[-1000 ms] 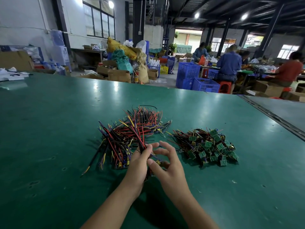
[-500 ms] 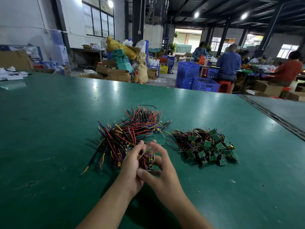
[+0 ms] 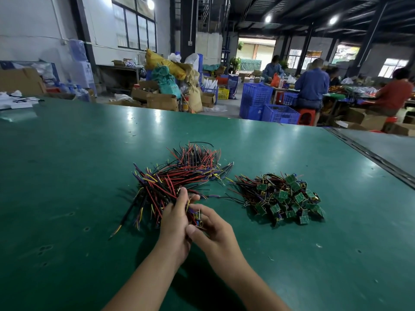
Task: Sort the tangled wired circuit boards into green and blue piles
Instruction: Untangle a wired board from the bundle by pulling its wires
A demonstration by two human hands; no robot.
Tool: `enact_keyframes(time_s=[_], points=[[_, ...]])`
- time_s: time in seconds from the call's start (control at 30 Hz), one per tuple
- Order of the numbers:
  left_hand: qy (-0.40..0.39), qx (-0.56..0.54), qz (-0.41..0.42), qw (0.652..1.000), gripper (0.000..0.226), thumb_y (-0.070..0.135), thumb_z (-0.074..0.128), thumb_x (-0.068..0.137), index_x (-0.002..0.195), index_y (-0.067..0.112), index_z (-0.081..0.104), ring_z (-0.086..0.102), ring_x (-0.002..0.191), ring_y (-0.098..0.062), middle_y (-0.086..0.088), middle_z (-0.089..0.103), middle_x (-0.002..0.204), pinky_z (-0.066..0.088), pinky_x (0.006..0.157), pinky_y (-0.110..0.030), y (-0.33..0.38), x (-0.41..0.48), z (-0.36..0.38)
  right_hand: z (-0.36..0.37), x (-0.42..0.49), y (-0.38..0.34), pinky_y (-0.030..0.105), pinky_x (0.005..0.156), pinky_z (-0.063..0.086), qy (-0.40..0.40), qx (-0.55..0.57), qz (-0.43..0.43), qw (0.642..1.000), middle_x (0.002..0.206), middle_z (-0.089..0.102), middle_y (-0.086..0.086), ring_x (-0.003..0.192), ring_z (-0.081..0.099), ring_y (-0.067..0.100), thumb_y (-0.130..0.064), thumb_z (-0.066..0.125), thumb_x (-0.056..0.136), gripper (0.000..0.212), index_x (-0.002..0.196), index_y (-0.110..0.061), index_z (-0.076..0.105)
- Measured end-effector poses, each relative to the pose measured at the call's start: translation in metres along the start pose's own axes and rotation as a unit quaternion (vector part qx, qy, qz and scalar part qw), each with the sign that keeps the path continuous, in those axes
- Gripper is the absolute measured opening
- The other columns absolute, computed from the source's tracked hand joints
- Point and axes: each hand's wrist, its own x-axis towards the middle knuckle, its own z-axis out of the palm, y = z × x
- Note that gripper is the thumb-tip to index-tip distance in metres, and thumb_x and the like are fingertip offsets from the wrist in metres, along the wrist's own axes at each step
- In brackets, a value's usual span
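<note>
both hands tease one board (image 3: 198, 218) out of the tangle (image 3: 179, 176) on the counter (image 3: 67, 176).
the left hand (image 3: 174, 217) has its grip curled round a bunch of wires at the tangle's near edge. the right hand (image 3: 216, 231) pinches the small board between thumb and fingers, grip nearly closed. the board's colour is hard to tell. the green pile (image 3: 285, 198) lies to the right, apart from the tangle; no separate blue pile shows. the boards look light and stiff, the wires thin, springy and apt to snag, so it seems best to hold a board by its edges and draw slowly, not tug the soldered leads.
</note>
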Motion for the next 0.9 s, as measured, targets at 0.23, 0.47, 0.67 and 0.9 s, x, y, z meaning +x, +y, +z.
enact_keyframes(time_s=[0.23, 0.47, 0.67, 0.9], points=[[-0.026, -0.055, -0.042, 0.997, 0.038, 0.043, 0.050, 0.097, 0.077, 0.014, 0.064, 0.062, 0.050, -0.020, 0.001, 0.072, 0.074, 0.052, 0.047, -0.030, -0.003, 0.001, -0.002, -0.005, 0.002, 0.000, 0.044, 0.094, 0.052, 0.007, -0.026, 0.015, 1.000, 0.100, 0.075, -0.001, 0.097, 0.069, 0.023, -0.017, 0.072, 0.079, 0.042, 0.114, -0.039, 0.066], [-0.122, -0.030, -0.079, 0.989, 0.036, 0.039, 0.048, 0.094, 0.066, 0.024, 0.065, 0.067, 0.065, -0.018, 0.004, 0.071, 0.084, 0.050, 0.054, -0.030, 0.000, 0.006, -0.012, -0.013, 0.004, -0.006, 0.046, 0.085, 0.057, 0.015, 0.197, 0.108, 0.974, 0.095, 0.067, 0.018, 0.088, 0.061, 0.024, 0.005, 0.065, 0.087, 0.033, 0.109, -0.019, 0.071], [-0.147, 0.003, -0.037, 0.988, 0.053, 0.062, 0.035, 0.092, 0.094, 0.016, 0.062, 0.063, 0.077, -0.023, -0.007, 0.069, 0.084, 0.044, 0.067, -0.037, 0.000, 0.005, -0.011, -0.021, 0.007, -0.010, 0.046, 0.078, 0.058, 0.048, 0.281, 0.107, 0.953, 0.094, 0.068, 0.019, 0.085, 0.065, 0.027, 0.000, 0.069, 0.080, 0.027, 0.104, -0.013, 0.071], [-0.122, 0.015, -0.038, 0.992, 0.057, 0.062, 0.030, 0.093, 0.095, 0.014, 0.062, 0.058, 0.075, -0.016, -0.002, 0.070, 0.081, 0.039, 0.068, -0.034, -0.005, 0.006, -0.009, -0.058, 0.026, -0.029, 0.034, 0.065, 0.059, 0.184, 0.370, 0.069, 0.908, 0.091, 0.069, 0.021, 0.071, 0.069, 0.024, -0.001, 0.064, 0.074, 0.034, 0.107, -0.005, 0.063]])
